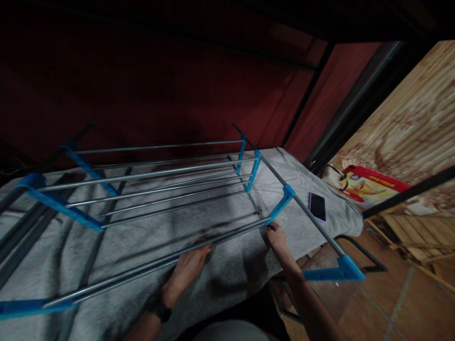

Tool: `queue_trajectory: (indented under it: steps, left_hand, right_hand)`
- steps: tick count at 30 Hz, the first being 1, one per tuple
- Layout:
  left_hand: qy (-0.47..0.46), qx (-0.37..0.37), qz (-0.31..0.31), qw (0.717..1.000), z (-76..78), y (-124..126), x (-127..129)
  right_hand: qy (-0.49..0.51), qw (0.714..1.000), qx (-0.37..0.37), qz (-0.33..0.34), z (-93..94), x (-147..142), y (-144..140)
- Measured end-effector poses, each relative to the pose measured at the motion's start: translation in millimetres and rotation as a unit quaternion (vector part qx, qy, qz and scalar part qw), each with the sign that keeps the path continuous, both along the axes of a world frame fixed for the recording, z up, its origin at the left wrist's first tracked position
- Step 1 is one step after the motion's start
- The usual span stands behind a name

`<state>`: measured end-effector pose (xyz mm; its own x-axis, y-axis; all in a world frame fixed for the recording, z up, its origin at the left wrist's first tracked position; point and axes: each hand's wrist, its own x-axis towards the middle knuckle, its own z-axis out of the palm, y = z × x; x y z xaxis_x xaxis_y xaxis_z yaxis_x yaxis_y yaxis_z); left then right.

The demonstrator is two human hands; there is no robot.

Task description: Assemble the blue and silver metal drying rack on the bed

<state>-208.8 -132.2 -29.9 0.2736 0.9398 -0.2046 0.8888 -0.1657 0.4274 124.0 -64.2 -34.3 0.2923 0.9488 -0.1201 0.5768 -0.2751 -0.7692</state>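
Observation:
A metal rack (pixel 159 175) with grey rods and blue plastic side brackets lies on a grey blanket (pixel 227 265) spread over a bed. My left hand (pixel 188 267) reaches under the nearest pair of rods (pixel 142 272), fingers curled up against them. My right hand (pixel 276 237) pinches the right end of those rods where they meet a blue bracket (pixel 280 203). A dark band sits on my left wrist.
A phone (pixel 317 206) lies face up on the blanket's right part. A red printed bag (pixel 369 185) rests by a wooden panel at the right. Dark bed-frame posts rise behind. Wooden slats (pixel 408 232) lie on the tiled floor.

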Motion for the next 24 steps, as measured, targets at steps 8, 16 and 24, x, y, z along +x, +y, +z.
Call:
queue_trajectory:
  steps: [8,16,24]
  left_hand:
    - [-0.005,0.015,0.0,1.0,-3.5,-2.9,-1.3]
    - [-0.025,0.056,-0.003,0.998,-11.9,-3.9,-2.7]
    - [-0.02,0.044,-0.002,0.999,-23.2,-5.3,-6.8]
  right_hand:
    - [0.001,1.0,0.002,-0.002,4.4,-0.5,-1.3]
    - [0.008,1.0,0.009,0.002,4.8,-1.7,-3.5]
    - [-0.036,0.999,0.0,0.003,3.0,-5.1,-7.4]
